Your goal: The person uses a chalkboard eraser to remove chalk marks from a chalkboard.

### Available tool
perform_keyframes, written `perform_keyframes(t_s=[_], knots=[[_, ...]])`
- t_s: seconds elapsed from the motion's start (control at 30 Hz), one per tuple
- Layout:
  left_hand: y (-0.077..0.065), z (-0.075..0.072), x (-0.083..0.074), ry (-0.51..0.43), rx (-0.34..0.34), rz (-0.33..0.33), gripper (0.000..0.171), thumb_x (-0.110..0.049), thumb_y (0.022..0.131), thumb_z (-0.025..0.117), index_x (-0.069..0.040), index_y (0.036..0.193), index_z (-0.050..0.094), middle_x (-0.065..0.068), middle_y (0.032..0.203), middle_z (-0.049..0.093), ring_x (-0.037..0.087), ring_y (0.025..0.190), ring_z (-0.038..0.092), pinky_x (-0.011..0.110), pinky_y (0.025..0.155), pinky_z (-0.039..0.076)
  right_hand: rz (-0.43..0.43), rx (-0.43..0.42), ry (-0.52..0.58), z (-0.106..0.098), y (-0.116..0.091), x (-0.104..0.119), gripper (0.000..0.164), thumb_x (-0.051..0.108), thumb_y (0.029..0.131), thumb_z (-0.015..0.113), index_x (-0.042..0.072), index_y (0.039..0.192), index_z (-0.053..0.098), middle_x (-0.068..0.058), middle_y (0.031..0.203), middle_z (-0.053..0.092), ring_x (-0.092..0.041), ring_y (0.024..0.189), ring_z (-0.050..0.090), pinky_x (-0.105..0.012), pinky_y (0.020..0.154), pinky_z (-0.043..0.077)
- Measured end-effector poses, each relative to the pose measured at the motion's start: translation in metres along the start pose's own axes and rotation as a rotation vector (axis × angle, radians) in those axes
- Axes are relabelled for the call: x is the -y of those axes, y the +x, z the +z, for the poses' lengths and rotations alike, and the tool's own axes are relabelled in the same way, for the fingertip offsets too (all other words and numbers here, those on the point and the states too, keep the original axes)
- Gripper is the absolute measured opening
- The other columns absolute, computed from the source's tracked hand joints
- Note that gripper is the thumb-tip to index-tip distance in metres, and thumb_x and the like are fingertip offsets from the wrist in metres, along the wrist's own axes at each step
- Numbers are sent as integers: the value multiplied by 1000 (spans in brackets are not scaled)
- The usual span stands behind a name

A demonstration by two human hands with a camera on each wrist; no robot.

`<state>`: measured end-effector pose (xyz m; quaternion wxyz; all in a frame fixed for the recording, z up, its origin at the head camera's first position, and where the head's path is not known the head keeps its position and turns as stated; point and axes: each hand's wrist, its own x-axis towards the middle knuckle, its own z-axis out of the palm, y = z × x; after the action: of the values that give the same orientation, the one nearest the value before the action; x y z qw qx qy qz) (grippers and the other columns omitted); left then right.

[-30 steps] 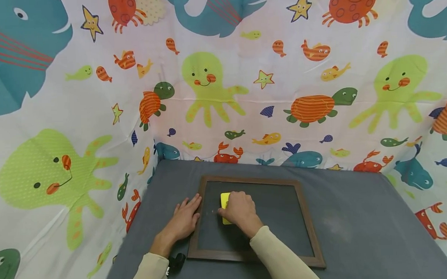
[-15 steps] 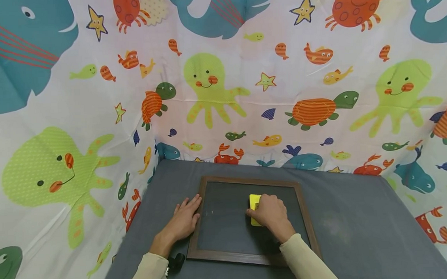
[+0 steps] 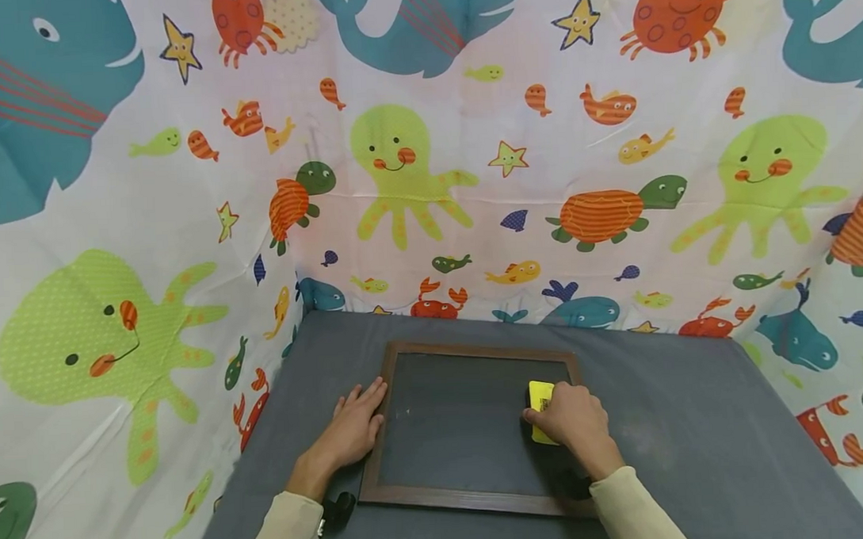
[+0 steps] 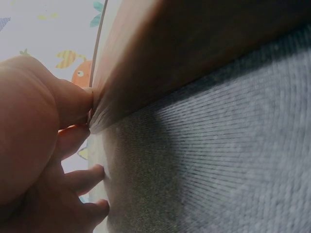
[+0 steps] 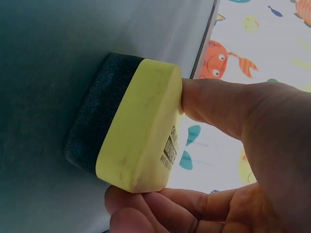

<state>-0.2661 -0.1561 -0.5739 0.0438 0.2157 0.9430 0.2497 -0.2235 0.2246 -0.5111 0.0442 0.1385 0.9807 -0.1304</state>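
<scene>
A small blackboard (image 3: 458,427) in a brown wooden frame lies flat on the grey cloth. Near its right side, my right hand (image 3: 576,425) grips a yellow board eraser (image 3: 541,400). In the right wrist view the eraser (image 5: 141,121) shows a dark felt pad (image 5: 99,111) against the board, with thumb and fingers on opposite edges of its yellow back and black print between them. My left hand (image 3: 348,433) lies with extended fingers at the left side of the frame, fingertips on the wood. Faint pale marks show on the board's left part.
Grey cloth (image 3: 694,435) covers the table around the board. A white curtain (image 3: 473,220) printed with sea animals hangs behind and along both sides. A black wrist strap (image 3: 338,511) sits by the left sleeve.
My right hand has slid the eraser across the board from the left part to near the right side of the frame. The left hand has stayed in place.
</scene>
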Motion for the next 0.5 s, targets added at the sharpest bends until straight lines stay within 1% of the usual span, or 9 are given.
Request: perform_keyframes(t_s=[0.27, 0.37, 0.43, 0.5], knots=[[1, 1, 0, 0, 0, -8, 59, -18, 105, 54, -11, 159, 30, 6, 167, 24, 43, 152, 21, 70, 116, 16, -9, -12, 0, -1, 0, -2, 68, 57, 76, 79, -4, 102, 64, -11, 74, 56, -26, 62, 54, -37, 49, 44], [0, 2, 0, -6, 2, -10, 60, -18, 105, 54, -11, 159, 30, 6, 167, 24, 43, 152, 20, 70, 116, 16, -13, -21, 23, -3, 1, -6, 68, 58, 76, 78, -3, 101, 64, -10, 74, 57, -26, 62, 54, -36, 49, 44], [0, 2, 0, -6, 1, -9, 60, -18, 105, 54, -11, 159, 30, 6, 167, 24, 43, 152, 20, 70, 116, 16, -8, -24, 43, -8, 1, -12, 69, 59, 76, 77, -3, 101, 64, -10, 75, 58, -25, 62, 55, -35, 49, 44], [-1, 3, 1, -5, 2, -10, 60, -18, 105, 53, -11, 159, 30, 6, 167, 24, 43, 152, 20, 70, 116, 16, 1, -30, 64, -19, 3, -19, 71, 62, 77, 75, -3, 102, 63, -11, 76, 59, -26, 63, 55, -35, 50, 44]])
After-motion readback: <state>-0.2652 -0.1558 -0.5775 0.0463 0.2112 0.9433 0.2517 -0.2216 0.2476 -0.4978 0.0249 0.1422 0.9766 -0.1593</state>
